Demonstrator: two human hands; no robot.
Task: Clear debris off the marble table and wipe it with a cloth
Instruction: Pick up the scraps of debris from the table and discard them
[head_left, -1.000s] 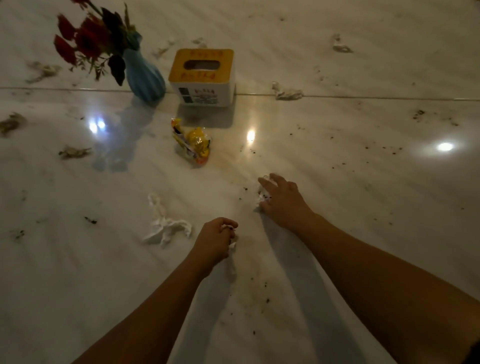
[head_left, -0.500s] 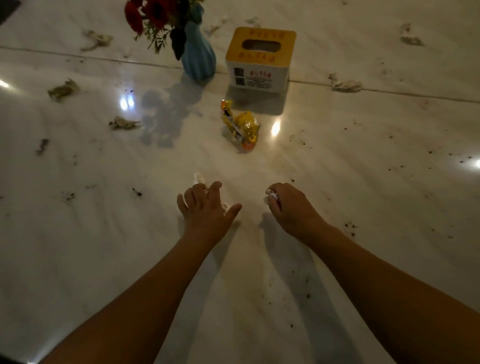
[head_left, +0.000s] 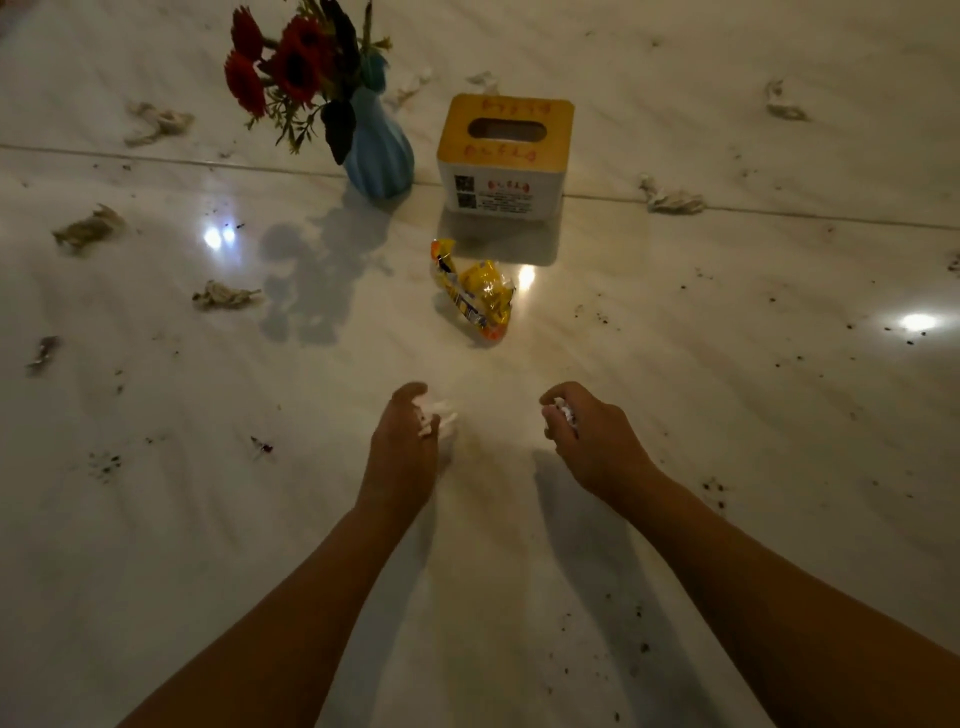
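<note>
Above the marble bench (head_left: 156, 519), the left grip (head_left: 402, 447) clutches a crumpled white tissue (head_left: 435, 417) while the right grip (head_left: 587, 436) pinches a tissue wad (head_left: 565, 414) near a yellow wrapper (head_left: 480, 296).

left grip (head_left: 408, 441) holding white tissue scraps (head_left: 435, 417), right grip (head_left: 582, 436) clutching tissue wad (head_left: 565, 413), yellow wrapper (head_left: 480, 299), tissue box (head_left: 504, 156), blue vase (head_left: 379, 158) on marble worktop (head_left: 753, 426)

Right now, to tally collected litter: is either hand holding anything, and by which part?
Both. The left hand grips a crumpled white tissue, one end poking out. The right hand curls round a small tissue wad.
</note>
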